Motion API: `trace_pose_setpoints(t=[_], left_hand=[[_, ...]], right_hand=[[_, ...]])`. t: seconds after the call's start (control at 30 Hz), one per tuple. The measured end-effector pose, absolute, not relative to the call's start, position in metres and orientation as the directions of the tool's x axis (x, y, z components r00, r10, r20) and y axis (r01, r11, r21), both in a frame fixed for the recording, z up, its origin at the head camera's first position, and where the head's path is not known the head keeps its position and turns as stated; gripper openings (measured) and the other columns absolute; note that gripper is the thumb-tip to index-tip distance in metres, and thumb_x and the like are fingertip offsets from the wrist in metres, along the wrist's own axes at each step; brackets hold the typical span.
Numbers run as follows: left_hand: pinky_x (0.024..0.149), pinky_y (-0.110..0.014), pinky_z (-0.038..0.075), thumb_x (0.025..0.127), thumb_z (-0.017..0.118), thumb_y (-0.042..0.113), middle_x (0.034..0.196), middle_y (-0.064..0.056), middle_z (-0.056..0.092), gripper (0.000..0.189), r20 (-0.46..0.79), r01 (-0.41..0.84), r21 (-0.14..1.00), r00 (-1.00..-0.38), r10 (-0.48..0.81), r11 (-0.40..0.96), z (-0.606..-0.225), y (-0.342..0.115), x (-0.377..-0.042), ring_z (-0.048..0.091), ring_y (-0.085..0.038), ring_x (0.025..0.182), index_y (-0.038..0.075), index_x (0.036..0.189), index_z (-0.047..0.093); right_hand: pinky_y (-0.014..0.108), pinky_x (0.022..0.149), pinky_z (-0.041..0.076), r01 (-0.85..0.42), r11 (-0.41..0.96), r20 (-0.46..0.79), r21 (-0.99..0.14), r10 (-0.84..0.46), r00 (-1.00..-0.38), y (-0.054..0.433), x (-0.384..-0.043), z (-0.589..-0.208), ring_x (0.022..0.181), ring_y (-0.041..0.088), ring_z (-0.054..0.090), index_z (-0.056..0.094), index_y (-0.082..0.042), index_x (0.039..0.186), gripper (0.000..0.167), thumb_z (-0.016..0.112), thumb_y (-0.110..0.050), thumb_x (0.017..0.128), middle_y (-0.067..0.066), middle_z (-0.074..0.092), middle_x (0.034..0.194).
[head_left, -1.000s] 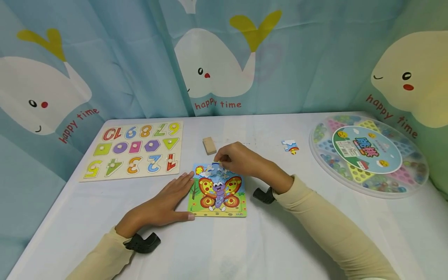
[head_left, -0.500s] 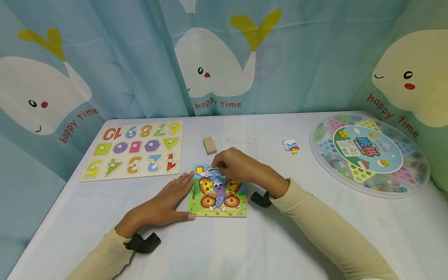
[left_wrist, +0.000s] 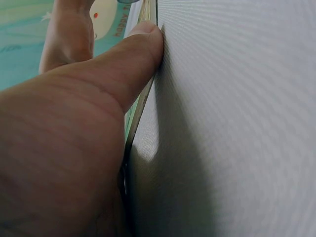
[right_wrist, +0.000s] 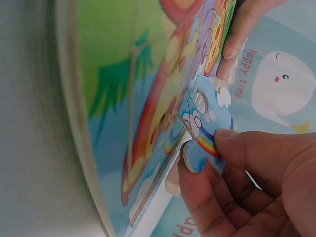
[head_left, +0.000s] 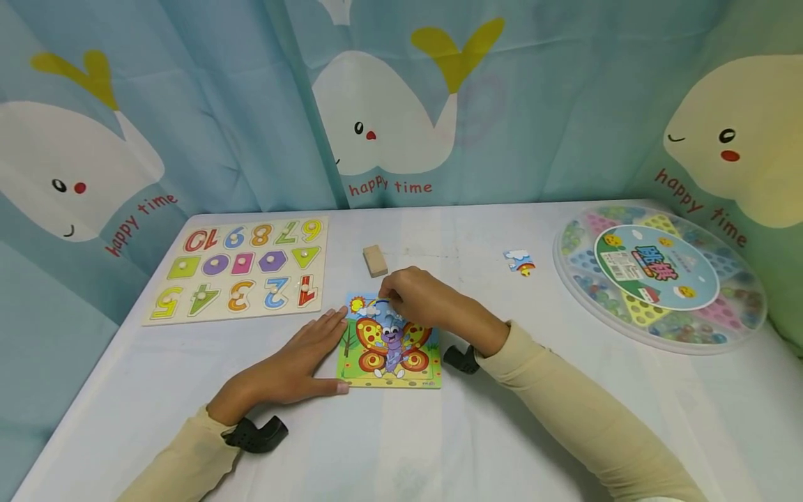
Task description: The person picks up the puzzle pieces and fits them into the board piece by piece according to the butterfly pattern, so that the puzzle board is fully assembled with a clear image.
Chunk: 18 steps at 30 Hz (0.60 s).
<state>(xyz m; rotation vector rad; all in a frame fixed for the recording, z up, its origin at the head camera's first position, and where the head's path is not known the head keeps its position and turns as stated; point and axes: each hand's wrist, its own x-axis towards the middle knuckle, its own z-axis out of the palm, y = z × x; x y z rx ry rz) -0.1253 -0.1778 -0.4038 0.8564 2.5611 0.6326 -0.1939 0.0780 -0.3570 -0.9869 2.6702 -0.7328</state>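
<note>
A square butterfly jigsaw board (head_left: 392, 359) lies in front of me in the head view. My left hand (head_left: 291, 366) rests flat at its left side, fingers straight, with the thumb (left_wrist: 143, 44) against the near edge in the left wrist view. At the top of the board, my right hand (head_left: 426, 298) pinches a blue jigsaw piece (right_wrist: 223, 113) printed with a rainbow and clouds, thumb on one face and fingers behind. The piece stands tilted over the picture, its lower edge close to the board. In the head view, the right fingers mostly hide it.
Another jigsaw piece (head_left: 519, 263) lies at the right on the white table. Beyond the board sits a small wooden block (head_left: 375, 261). A number-and-shape peg board (head_left: 254, 279) is at the left, and a round Chinese checkers box (head_left: 659, 268) at the right.
My right hand has come slightly nearer and lower over the top of the board, bringing the jigsaw piece from the far edge onto the picture. The left hand stays put.
</note>
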Motion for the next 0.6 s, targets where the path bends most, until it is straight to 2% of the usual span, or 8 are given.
trace_pose_setpoints(t=[0.17, 0.33, 0.5, 0.6], left_hand=[[0.117, -0.047, 0.002, 0.085, 0.063, 0.06, 0.163, 0.002, -0.002, 0.102, -0.2, 0.47, 0.521, -0.744, 0.637, 0.713, -0.4041, -0.1779, -0.1247, -0.007, -0.019, 0.147, 0.007, 0.156, 0.012], [0.118, -0.046, 0.002, 0.086, 0.062, 0.061, 0.163, 0.002, -0.002, 0.102, -0.197, 0.476, 0.518, -0.742, 0.641, 0.711, -0.4046, -0.178, -0.1248, -0.007, -0.018, 0.147, 0.008, 0.156, 0.012], [0.118, -0.046, 0.002, 0.086, 0.062, 0.061, 0.163, 0.003, -0.003, 0.102, -0.194, 0.477, 0.517, -0.743, 0.64, 0.711, -0.4041, -0.1784, -0.1249, -0.007, -0.018, 0.147, 0.008, 0.156, 0.012], [0.118, -0.047, 0.003, 0.086, 0.063, 0.061, 0.163, 0.003, -0.002, 0.101, -0.192, 0.479, 0.518, -0.742, 0.642, 0.709, -0.4039, -0.1784, -0.125, -0.007, -0.018, 0.147, 0.007, 0.156, 0.013]], right_hand=[[0.028, 0.078, 0.053, -0.525, 0.701, -0.06, -0.483, -0.625, -0.778, 0.0753, -0.1917, -0.3596, 0.091, 0.018, 0.061, 0.07, 0.001, 0.106, 0.015, 0.061, -0.002, 0.094, 0.01, 0.064, 0.105], [0.028, 0.08, 0.052, -0.503, 0.734, -0.102, -0.456, -0.604, -0.79, 0.0756, -0.1905, -0.3635, 0.096, 0.019, 0.057, 0.069, 0.0, 0.116, 0.024, 0.065, -0.008, 0.093, 0.011, 0.053, 0.113], [0.03, 0.083, 0.051, -0.506, 0.727, -0.098, -0.464, -0.61, -0.786, 0.0755, -0.1921, -0.3655, 0.094, 0.019, 0.056, 0.065, 0.0, 0.122, 0.03, 0.066, -0.007, 0.093, 0.011, 0.056, 0.111], [0.031, 0.083, 0.051, -0.511, 0.724, -0.093, -0.463, -0.613, -0.785, 0.075, -0.1933, -0.3651, 0.092, 0.019, 0.056, 0.065, -0.001, 0.12, 0.029, 0.067, -0.006, 0.092, 0.009, 0.057, 0.108]])
